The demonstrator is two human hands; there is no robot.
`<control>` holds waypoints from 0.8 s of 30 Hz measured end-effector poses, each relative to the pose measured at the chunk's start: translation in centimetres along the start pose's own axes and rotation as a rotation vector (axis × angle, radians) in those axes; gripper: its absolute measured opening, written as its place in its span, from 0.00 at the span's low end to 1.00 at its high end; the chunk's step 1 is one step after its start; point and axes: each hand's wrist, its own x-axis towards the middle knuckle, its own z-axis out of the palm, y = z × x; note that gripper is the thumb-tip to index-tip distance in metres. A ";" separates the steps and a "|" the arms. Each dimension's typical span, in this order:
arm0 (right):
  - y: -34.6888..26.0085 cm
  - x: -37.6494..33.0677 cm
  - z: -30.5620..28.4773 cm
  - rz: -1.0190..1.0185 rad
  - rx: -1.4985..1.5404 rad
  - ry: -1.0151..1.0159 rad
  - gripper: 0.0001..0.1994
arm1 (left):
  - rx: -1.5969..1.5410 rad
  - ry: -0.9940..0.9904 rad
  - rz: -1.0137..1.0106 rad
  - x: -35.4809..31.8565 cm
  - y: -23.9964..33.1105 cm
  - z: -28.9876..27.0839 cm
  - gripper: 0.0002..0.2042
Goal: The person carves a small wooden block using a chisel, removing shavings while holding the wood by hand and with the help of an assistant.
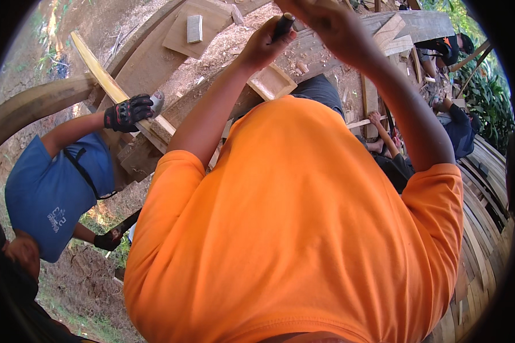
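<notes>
The left hand (262,46) is curled into a grip around a dark, rounded handle (283,26), while the right hand (326,22) is raised just beside it, blurred and partly cut off by the upper edge, so whether it grasps anything cannot be told. The handle is in the left fist near the top of the view, its long axis slanting, with the exposed blunt end pointing up and toward the right; its other end is hidden by the fingers. It looks smooth and cylindrical, though its material is unclear. Just below lies a shallow wooden tray (273,83) with a flat, pale base and a raised rim. To the upper left, a light, rectangular block (194,28) rests on a flat, squarish board (212,16). Farther left, a co-worker's black glove (130,112) is on a long, straight, yellowish timber (100,68), near a thick, curved, brown beam (37,110).
</notes>
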 end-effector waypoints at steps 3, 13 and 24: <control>-1.2 3.0 -2.6 0.093 0.317 0.380 0.22 | -0.012 -0.118 -0.010 0.4 -0.3 -0.9 0.16; 1.1 2.5 0.5 -0.214 0.063 0.530 0.24 | -0.061 -0.096 0.057 0.9 0.0 -0.6 0.13; -0.1 4.0 -0.7 -0.013 0.071 -0.044 0.24 | -0.116 -0.012 -0.021 1.4 -0.8 -2.7 0.13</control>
